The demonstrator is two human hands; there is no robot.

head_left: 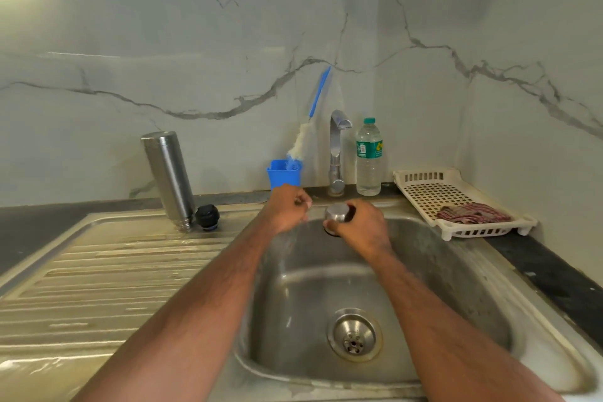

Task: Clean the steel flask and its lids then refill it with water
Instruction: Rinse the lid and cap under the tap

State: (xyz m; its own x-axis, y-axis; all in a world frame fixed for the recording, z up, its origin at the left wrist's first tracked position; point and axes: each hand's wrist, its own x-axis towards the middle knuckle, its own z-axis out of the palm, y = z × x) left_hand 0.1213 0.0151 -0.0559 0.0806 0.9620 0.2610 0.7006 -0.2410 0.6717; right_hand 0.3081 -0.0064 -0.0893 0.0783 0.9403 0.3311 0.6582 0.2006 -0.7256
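Steel flask (168, 178) stands inverted on the drainboard to the left of the sink basin (440, 287), mouth down and leaning back toward the wall, a placement that probably lets rinse water run out along the ribs. Its black inner lid (207, 217) sits just beside the flask's mouth, on the side nearer the basin, likely parked there for the same reason.

Over the back edge of the basin, the right hand (362, 228) curls its fingers around the steel outer lid (337, 214), holding it below the tap (337, 153), seemingly for rinsing; whether water is running cannot be told. The left hand (288, 209) hovers just left of that lid with fingers loosely curled; it appears to hold nothing, though its fingertips are blurred. Both hands are well apart from the flask, which lies farther left of the basin.

Behind the basin, a blue holder (284, 174) carries a bottle brush (310, 121) propped against the wall. A plastic water bottle (368, 157) stands right of the tap, probably for the refill. A white rack (456, 202) right of the basin holds a cloth (473, 214).
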